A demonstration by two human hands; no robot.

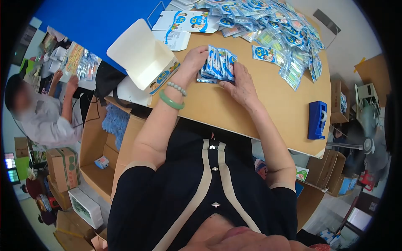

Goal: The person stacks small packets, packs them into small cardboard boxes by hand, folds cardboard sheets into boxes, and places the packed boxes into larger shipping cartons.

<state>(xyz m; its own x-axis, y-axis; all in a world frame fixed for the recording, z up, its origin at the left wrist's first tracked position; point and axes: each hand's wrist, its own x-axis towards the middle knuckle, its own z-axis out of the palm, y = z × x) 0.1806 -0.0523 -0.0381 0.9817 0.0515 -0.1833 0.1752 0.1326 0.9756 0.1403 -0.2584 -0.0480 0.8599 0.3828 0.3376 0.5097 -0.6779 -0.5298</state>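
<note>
A bundle of small blue-and-white packets (pixel 220 62) stands over the tan table, gathered between my two hands. My left hand (pixel 195 62), with a green bangle and a beaded bracelet at the wrist, is closed on the bundle's left side. On the other side, my right hand (pixel 243 85) presses its fingers and thumb against the packets' right and lower edge. An open white carton (pixel 140 56) with a printed side rests just left of my left forearm. One loose packet (pixel 264 54) lies to the right, beside a large heap of similar packets (pixel 274 25).
Flattened printed cartons (pixel 184 21) lie at the table's back left. A blue tape dispenser (pixel 317 120) stands near the right edge. An open cardboard box (pixel 98 146) is on the left below the table. Further left, another person (pixel 50 113) works at a separate table.
</note>
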